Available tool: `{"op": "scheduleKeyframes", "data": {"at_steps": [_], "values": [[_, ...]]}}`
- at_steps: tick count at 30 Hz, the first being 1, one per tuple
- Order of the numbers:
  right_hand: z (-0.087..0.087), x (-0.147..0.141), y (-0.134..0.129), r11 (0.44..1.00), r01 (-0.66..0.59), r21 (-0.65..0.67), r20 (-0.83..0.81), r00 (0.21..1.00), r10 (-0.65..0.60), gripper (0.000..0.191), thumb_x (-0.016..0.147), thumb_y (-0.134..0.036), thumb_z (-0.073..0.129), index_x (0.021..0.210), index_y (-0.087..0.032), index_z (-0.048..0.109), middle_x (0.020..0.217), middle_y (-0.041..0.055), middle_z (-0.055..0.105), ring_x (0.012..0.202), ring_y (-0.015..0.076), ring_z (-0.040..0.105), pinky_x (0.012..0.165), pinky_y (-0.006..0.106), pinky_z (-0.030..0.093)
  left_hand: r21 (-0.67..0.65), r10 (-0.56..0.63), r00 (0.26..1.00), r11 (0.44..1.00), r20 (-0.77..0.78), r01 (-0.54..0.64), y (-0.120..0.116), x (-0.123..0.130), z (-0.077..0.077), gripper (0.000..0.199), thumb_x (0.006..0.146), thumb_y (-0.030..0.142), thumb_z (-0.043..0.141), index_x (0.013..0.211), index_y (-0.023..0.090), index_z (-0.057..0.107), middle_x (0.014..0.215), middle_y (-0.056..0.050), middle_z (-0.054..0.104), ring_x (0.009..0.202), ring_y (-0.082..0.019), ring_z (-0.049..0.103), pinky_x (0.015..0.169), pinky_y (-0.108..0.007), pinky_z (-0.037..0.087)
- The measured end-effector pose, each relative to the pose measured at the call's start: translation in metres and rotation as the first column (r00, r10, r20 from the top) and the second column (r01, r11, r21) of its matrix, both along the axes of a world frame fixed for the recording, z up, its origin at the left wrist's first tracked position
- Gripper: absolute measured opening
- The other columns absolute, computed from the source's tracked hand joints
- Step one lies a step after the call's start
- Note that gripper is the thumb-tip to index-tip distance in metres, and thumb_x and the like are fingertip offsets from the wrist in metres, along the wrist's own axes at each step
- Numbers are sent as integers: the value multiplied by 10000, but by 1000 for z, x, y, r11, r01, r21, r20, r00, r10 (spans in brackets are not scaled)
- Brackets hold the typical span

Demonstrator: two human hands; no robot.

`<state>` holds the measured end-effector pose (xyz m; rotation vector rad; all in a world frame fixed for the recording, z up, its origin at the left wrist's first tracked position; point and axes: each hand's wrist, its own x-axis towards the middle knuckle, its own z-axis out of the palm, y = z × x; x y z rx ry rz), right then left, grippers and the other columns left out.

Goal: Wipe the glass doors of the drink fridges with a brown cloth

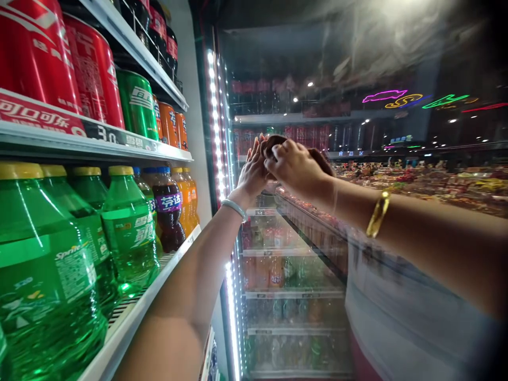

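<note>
My right hand (298, 165), with a gold bracelet on the forearm, grips a dark brown cloth (320, 159) against the glass door (389, 137). Parts of the cloth show above and beyond the knuckles. Close beside it, my left hand (253, 172) has its fingers stretched upward near the glass, and it wears a pale bangle. The two hands nearly meet, and where they overlap I cannot tell whether the left one touches the cloth. Reflections of shelves and drinks fill the glass.
Left of my arm, a cooler shelf (154, 288) bears green Sprite bottles (129, 227) and dark and orange drinks. Above stand red cans (93, 69), a green can (137, 103) and orange cans. A lit LED strip (217, 132) runs down the frame beside the door.
</note>
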<state>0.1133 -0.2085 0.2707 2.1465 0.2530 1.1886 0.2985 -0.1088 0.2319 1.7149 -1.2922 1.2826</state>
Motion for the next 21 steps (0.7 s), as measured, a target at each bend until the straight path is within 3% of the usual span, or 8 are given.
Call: {"op": "scheduleKeyframes", "data": {"at_steps": [3,7,10,12,14,19,21], "values": [[7,15,4,997,21,-77,-27,999,-23,421,976,-187,495,1359,-208,668,1291,182,638,1208,345,562,972,532,548,0,20,999,1000,-45,-20,6,10,-3,602,1077,443,376,1657,300,302,1742,-34,325,1653,-225,171,1371,-486,199],[30,26,-1,1000,-11,-3,147,989,11,414,1032,-323,459,1351,-144,654,1246,180,633,1213,350,552,939,537,553,-41,-11,1000,999,-23,10,11,15,-7,576,1094,369,278,1668,334,247,1764,-5,261,1657,-202,135,1368,-516,160],[12,23,-2,1000,-20,0,188,982,20,392,1028,-260,437,1325,-142,664,1250,183,627,1208,339,552,960,545,550,-40,-25,999,999,-39,24,12,13,-9,583,1097,372,301,1673,348,218,1781,11,187,1659,-197,110,1366,-501,163],[-7,24,3,998,11,-56,97,995,-5,373,1001,-191,451,1291,-163,683,1248,178,629,1183,324,555,972,530,549,-21,-4,997,1000,-73,2,14,13,-9,600,1088,398,370,1670,325,247,1781,8,191,1659,-207,117,1369,-473,171],[-13,29,11,995,20,-100,-2,1000,-20,366,991,-153,448,1263,-163,693,1244,171,627,1178,315,548,979,502,542,-13,26,994,1000,-104,-27,17,17,-8,616,1070,418,439,1658,297,300,1770,-8,240,1655,-221,163,1370,-447,185],[21,41,28,998,45,33,4,999,-46,430,1003,-102,409,1368,-122,635,1310,193,601,1282,371,513,1002,537,519,-42,77,989,996,-127,-83,29,32,-9,549,1082,293,337,1630,279,367,1737,-20,338,1649,-219,195,1366,-495,202],[21,41,31,995,46,90,39,998,-50,411,1013,-113,399,1336,-77,650,1321,240,591,1287,407,518,1003,588,511,-53,90,988,994,-122,-97,31,37,-12,572,1073,250,327,1644,267,334,1757,-21,286,1655,-215,168,1369,-494,190]]}}
